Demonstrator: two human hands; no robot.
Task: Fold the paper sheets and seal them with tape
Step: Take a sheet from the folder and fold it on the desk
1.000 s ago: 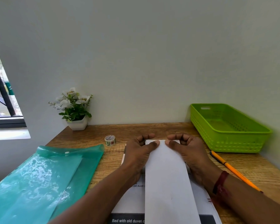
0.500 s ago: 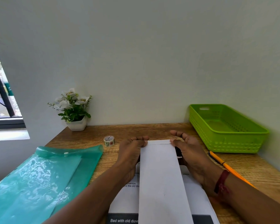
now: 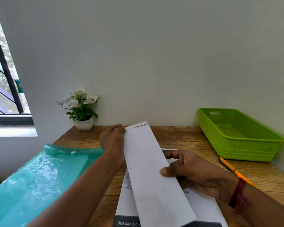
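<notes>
You are holding a long, narrow folded sheet, plain white, slanting over the printed sheets on the bench. Your right hand is pinching its right edge midway, thumb on top. Farther off, your left hand is keeping its grip clamped on the far left corner.

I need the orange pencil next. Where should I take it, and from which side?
Grip the orange pencil on its far stretch, near the green basket, from above, pinching across the shaft. It lies flat on the table, and its near end is hidden behind the wrist of the right hand, which holds the folded paper.
</notes>
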